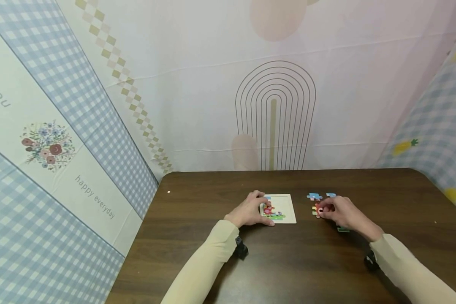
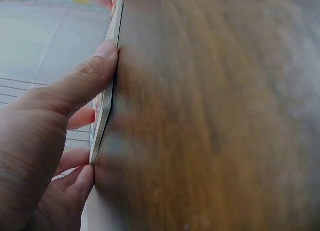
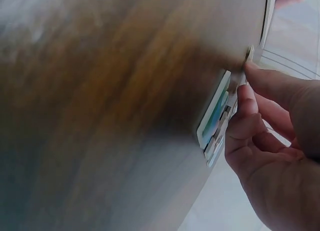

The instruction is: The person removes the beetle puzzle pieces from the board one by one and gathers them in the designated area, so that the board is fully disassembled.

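Note:
A small square jigsaw tray (image 1: 293,211) with a pale rim lies on the table, its left and lower parts filled with colourful picture pieces. My left hand (image 1: 250,210) grips the tray's left side, thumb at the near edge and fingers at the left and far edges. To the right of the tray, my right hand (image 1: 343,212) pinches a red puzzle piece (image 1: 316,210) between thumb and fingertips. In the right wrist view the piece (image 3: 251,53) shows edge-on at the fingertips. My fingers cover part of it.
Beyond the right hand lie a blue puzzle piece (image 1: 314,196) and another blue-topped piece (image 1: 330,195). A green-edged piece (image 1: 343,229) shows partly under the hand. The brown wooden table (image 1: 289,261) meets a patterned cloth backdrop (image 1: 201,105) at its far edge.

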Action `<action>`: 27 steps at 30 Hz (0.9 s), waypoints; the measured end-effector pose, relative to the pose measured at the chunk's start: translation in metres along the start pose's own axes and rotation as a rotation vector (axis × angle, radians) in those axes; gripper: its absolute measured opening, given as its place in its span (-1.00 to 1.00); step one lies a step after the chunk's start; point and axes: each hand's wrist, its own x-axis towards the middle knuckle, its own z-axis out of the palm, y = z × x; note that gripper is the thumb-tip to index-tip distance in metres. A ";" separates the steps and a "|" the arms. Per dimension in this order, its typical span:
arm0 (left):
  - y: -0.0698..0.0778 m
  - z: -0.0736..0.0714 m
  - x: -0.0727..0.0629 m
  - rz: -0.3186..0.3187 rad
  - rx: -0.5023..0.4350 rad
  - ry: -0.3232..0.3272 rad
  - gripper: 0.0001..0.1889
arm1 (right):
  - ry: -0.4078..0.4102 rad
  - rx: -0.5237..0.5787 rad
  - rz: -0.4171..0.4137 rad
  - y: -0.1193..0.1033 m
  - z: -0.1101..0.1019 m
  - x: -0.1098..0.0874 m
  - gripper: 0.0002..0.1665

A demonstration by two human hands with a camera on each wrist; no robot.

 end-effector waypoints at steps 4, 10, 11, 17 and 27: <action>0.000 0.000 0.000 -0.001 -0.004 0.000 -0.38 | -0.017 -0.002 0.005 0.001 0.000 0.000 -0.83; 0.000 0.000 0.000 -0.001 -0.008 0.000 -0.38 | -0.034 -0.011 0.019 0.000 -0.001 0.001 -0.80; 0.001 0.000 0.000 -0.002 -0.007 0.000 -0.37 | -0.034 -0.013 0.018 0.000 -0.001 0.002 -0.81; 0.001 0.000 0.000 -0.006 -0.003 0.000 -0.37 | -0.024 -0.018 0.009 0.000 0.000 0.003 -0.82; 0.001 0.000 0.001 -0.013 -0.010 -0.003 -0.37 | -0.014 0.011 0.054 -0.002 0.000 0.004 -0.67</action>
